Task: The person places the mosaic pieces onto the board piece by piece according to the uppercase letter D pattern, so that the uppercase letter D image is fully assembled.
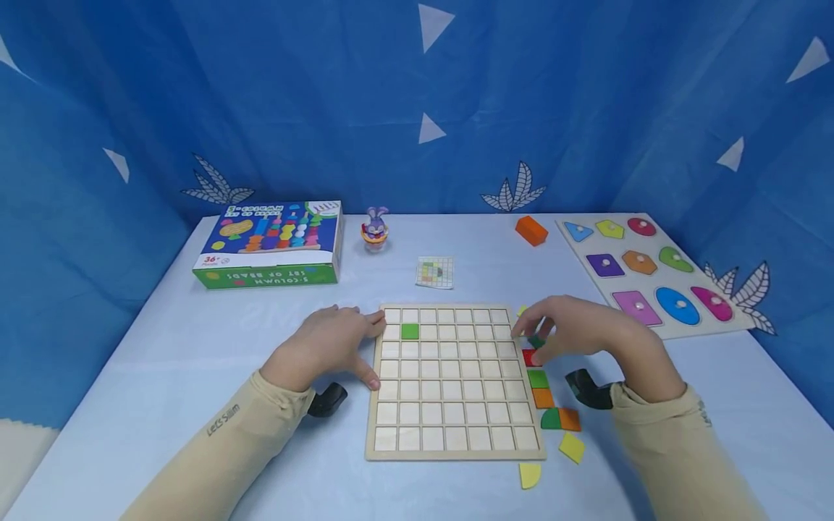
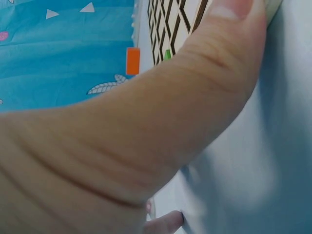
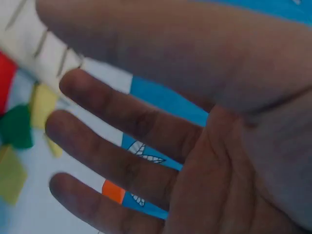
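Note:
A wooden grid board (image 1: 456, 456) lies in the middle of the table, with one green square tile (image 1: 410, 331) in its upper left part. My left hand (image 1: 329, 344) rests at the board's left edge, thumb and fingertips touching the rim. Over the right edge hovers my right hand (image 1: 573, 329), its fingers spread and relaxed with nothing between them in the right wrist view. Under its thumb is a red tile (image 1: 529, 357); a dark green tile (image 3: 17, 126) and a yellow tile (image 3: 45, 105) lie close by. Whether its fingertips touch the board I cannot tell.
More tiles run down the board's right side, among them an orange tile (image 1: 543, 398) and a yellow tile (image 1: 572, 448). Behind stand a bead-set box (image 1: 267, 246), a bunny toy (image 1: 374, 230), a pattern card (image 1: 434, 272), an orange block (image 1: 531, 231) and a shape puzzle (image 1: 612, 264).

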`<action>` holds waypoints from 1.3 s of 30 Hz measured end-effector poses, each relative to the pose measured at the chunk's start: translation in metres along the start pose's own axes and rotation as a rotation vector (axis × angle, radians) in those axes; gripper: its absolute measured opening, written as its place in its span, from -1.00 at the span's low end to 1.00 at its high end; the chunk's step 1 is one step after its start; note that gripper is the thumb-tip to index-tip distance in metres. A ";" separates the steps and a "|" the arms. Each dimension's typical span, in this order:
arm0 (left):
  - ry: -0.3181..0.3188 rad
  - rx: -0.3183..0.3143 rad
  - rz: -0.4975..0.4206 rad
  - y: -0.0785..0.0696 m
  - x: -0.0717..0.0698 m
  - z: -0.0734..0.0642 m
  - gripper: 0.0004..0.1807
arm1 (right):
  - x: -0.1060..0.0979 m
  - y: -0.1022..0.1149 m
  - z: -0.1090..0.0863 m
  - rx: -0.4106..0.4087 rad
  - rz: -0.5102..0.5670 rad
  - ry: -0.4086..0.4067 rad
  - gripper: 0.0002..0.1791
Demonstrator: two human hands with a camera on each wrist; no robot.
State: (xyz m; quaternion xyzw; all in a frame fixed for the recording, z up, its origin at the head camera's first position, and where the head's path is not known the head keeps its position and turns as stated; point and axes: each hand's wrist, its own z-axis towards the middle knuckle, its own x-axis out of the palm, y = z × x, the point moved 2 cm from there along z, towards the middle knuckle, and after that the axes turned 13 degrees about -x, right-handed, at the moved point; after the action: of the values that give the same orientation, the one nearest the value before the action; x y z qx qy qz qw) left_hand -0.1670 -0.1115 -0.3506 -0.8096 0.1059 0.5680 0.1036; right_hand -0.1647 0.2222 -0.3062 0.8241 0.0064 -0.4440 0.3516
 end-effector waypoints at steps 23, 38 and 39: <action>0.008 -0.008 -0.003 0.001 0.001 0.002 0.20 | 0.038 -0.020 -0.015 -0.009 -0.094 -0.034 -0.67; 0.009 -0.012 -0.005 -0.001 0.001 0.002 0.19 | 0.041 -0.017 -0.013 0.035 -0.060 -0.016 -0.69; 0.008 -0.011 -0.003 -0.001 0.000 0.002 0.19 | 0.041 -0.017 -0.013 0.035 -0.060 -0.016 -0.69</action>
State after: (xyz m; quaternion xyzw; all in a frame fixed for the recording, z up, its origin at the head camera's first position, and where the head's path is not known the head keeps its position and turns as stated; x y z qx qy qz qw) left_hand -0.1682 -0.1100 -0.3515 -0.8125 0.1019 0.5653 0.0999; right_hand -0.1356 0.2305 -0.3414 0.8259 0.0205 -0.4612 0.3236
